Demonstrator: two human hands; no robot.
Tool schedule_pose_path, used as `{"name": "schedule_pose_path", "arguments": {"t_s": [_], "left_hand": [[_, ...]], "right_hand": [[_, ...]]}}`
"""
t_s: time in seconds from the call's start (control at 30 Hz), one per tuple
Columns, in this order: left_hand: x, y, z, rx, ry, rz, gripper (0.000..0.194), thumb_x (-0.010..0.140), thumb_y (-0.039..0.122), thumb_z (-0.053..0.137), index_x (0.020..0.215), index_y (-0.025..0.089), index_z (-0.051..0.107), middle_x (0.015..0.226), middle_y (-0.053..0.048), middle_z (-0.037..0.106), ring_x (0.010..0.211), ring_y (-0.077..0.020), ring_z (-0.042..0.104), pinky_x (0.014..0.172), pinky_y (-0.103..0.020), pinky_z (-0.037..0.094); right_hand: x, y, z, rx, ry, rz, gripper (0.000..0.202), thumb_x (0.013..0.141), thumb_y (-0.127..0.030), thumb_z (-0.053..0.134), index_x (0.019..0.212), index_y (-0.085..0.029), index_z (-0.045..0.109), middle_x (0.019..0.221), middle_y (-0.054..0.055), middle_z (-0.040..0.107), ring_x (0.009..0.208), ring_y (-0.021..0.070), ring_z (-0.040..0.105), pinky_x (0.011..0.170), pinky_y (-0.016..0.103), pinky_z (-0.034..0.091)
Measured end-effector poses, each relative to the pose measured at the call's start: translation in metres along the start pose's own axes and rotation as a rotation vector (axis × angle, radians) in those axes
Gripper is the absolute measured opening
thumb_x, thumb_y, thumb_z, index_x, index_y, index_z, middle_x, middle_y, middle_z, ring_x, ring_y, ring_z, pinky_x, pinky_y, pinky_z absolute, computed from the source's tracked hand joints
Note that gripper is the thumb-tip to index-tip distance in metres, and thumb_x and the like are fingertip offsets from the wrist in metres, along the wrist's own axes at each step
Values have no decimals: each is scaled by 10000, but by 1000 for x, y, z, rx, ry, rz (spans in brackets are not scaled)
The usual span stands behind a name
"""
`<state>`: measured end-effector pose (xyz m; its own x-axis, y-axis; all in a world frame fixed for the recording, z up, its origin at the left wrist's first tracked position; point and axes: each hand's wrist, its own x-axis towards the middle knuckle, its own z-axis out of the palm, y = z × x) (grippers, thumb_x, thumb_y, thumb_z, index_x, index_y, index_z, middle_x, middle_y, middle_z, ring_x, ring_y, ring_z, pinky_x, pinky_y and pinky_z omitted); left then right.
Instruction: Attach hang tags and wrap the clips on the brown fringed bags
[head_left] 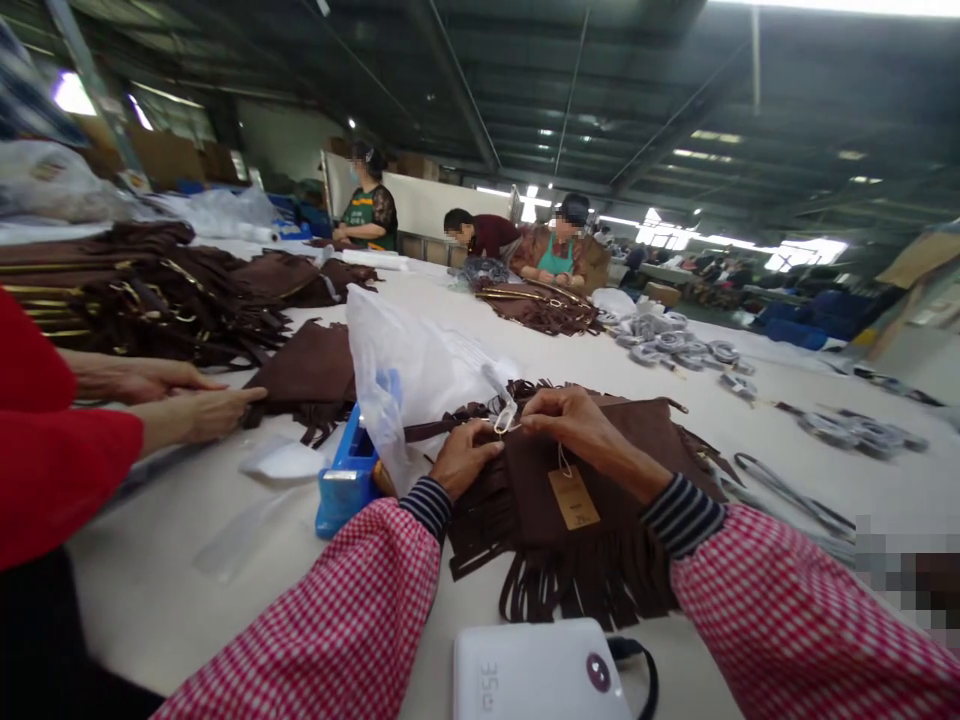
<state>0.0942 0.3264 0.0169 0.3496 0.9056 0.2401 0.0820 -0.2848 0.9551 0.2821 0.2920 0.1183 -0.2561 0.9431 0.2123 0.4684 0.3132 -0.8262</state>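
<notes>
A dark brown fringed bag [536,495] lies flat on the white table in front of me, with a tan paper tag [574,498] hanging from a pale string over its front. My left hand [465,458] is closed at the bag's upper left corner, pinching beside a metal clasp [504,418]. Just right of the clasp, my right hand [574,425] has its fingertips pressed together above the bag's top edge. Exactly what small part sits between the right fingertips is hidden. Clear plastic wrap [491,378] touches the clasp area.
A blue tape dispenser [349,480] and plastic bag [397,350] stand left. A white device [536,672] is at the near edge. Another person's hands [199,405] hold a brown bag [315,365]. Bag piles [150,290] and wrapped straps [667,335] lie beyond.
</notes>
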Motion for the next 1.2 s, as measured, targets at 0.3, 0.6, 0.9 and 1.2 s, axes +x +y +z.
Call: {"name": "schedule_pose_path", "arguments": {"t_s": [0.3, 0.6, 0.9, 1.2], "left_hand": [[-1, 2, 6, -194, 51, 13, 225, 731, 209, 702, 949, 164, 668, 967, -55, 710, 878, -197, 651, 777, -298, 493], [-4, 7, 6, -79, 177, -66, 217, 692, 229, 744, 894, 175, 685, 957, -48, 686, 907, -209, 616, 799, -318, 475], [0, 13, -2, -276, 88, -233, 270, 703, 301, 699, 937, 168, 723, 943, -60, 721, 889, -206, 638, 711, -297, 470], [1, 11, -1, -370, 125, -279, 298, 669, 421, 755, 799, 157, 703, 904, -70, 731, 867, -198, 647, 741, -308, 483]], "right_hand": [[11, 11, 4, -44, 20, 25, 100, 740, -225, 666, 750, -145, 726, 697, 26, 707, 667, 155, 607, 619, 252, 424], [7, 4, 7, -77, -21, -13, 82, 727, -182, 647, 720, -150, 722, 702, 17, 696, 669, 149, 598, 632, 251, 426], [9, 11, 8, -120, -26, 8, 84, 741, -201, 653, 729, -154, 721, 687, 12, 692, 642, 144, 588, 595, 246, 403], [-1, 12, 9, -111, -58, 30, 91, 754, -199, 644, 717, -156, 716, 696, 19, 694, 648, 141, 592, 603, 246, 408]]}}
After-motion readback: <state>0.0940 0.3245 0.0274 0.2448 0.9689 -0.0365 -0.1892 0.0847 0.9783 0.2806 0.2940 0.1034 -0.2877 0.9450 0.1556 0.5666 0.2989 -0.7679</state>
